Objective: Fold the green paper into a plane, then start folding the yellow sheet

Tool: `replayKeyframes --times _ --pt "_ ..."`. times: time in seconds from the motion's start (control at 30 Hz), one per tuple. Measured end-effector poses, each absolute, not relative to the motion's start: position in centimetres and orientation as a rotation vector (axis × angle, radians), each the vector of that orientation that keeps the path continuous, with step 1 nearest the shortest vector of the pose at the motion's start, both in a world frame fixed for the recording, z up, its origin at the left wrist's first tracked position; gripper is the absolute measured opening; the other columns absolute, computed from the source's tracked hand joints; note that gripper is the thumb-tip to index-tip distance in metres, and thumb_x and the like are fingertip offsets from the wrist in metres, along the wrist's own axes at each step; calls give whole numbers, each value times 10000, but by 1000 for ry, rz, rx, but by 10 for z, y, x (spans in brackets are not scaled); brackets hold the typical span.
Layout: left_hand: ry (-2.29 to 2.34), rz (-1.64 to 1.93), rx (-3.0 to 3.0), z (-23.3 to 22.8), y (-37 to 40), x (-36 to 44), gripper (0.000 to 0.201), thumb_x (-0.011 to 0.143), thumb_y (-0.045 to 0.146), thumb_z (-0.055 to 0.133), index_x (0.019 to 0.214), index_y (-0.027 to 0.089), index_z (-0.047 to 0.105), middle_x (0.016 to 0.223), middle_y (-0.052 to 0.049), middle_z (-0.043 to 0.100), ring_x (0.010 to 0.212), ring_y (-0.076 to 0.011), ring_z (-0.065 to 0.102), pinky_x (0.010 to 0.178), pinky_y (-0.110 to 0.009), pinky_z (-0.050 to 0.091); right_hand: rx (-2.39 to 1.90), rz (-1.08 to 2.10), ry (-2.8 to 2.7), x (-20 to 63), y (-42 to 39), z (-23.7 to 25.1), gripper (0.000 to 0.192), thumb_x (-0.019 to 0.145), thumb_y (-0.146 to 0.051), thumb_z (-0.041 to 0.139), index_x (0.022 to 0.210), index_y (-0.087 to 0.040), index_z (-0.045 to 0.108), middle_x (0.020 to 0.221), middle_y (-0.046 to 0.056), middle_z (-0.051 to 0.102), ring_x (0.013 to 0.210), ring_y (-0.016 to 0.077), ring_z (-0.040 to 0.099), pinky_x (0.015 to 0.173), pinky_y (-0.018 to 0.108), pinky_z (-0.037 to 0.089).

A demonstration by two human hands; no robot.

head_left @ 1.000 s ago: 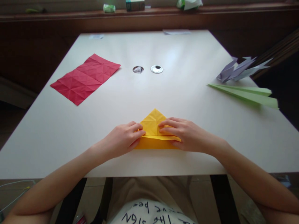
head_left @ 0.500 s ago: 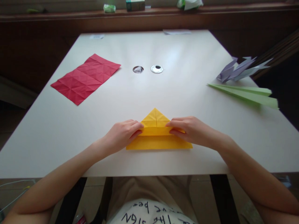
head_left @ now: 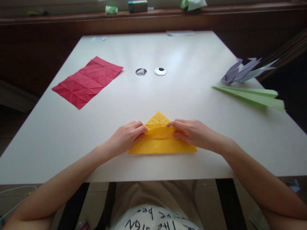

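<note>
A yellow folded paper (head_left: 163, 146) lies near the front edge of the white table, its pointed top facing away from me. Across its middle runs a raised strip that bows slightly upward. My left hand (head_left: 128, 135) pinches the left end of this strip, thumb below and fingers above. On the other end, my right hand (head_left: 192, 131) grips the strip the same way, fingertips resting near the centre crease of the triangle. The paper's side corners are partly covered by my hands.
A creased red sheet (head_left: 88, 81) lies at the left of the table (head_left: 187, 95). To the right are a green paper plane (head_left: 254, 96) and purple folded paper (head_left: 240, 72). Two round cable holes, one with a metal cover (head_left: 160, 71), are set toward the back.
My right fingers have slid slightly inward and up along the strip. The strip's upper edge now bulges upward instead of lying straight. My left hand is nearly still.
</note>
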State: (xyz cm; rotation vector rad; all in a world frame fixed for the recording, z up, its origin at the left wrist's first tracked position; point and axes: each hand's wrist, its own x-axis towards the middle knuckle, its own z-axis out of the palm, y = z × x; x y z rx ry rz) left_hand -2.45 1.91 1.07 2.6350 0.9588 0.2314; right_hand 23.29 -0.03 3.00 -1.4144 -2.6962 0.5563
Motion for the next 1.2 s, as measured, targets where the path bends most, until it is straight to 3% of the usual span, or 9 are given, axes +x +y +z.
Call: replayKeyframes --times 0.13,0.27,0.4,0.5,0.67,0.97,1.2 --pt "991 269 2718 6 24 -26 155 875 227 437 958 174 557 935 -50 580 866 -168 522 749 -282 451 -1378 447 -2672 233 1 27 331 817 -157 486 1146 -191 490 1032 71 572 851 180 559 733 292 438" --pt "1017 361 2809 3 25 -26 268 852 206 481 1116 169 513 1059 -79 567 961 -197 504 819 -331 439 -1279 264 -2668 236 4 23 215 808 -154 520 1011 -203 569 1101 86 531 979 212 493 863 368 393" --pt "843 352 2947 6 22 -24 345 883 141 408 1214 222 464 1293 -49 467 1170 -198 403 936 -347 370 -1189 92 -2644 234 3 19 139 822 -143 504 852 -215 618 1101 69 544 1040 225 453 880 391 359" --pt "656 245 3030 8 18 -22 373 906 159 376 1274 206 407 1344 -24 434 1196 -176 390 944 -319 363 -1090 38 -2664 228 1 17 191 837 -109 458 868 -204 621 997 64 588 951 202 485 824 359 387" --pt "534 245 3123 4 15 -19 334 920 179 349 1235 173 460 1251 -18 537 1079 -159 487 857 -290 419 -903 132 -2730 220 -4 11 249 887 -131 364 948 -154 605 882 74 594 795 156 502 710 279 444" --pt "817 295 3114 0 14 -16 351 899 203 392 1237 140 463 1222 -87 526 1094 -214 461 887 -338 407 -1003 -22 -2722 211 -8 2 333 858 -115 399 1164 -128 529 966 104 575 891 203 480 798 345 442" --pt "1058 192 3054 13 11 -16 300 871 241 436 1138 204 568 887 -86 582 820 -203 537 680 -317 439 -1131 -17 -2705 213 -6 10 260 886 -213 405 1043 -169 607 897 88 578 834 184 496 761 324 410"
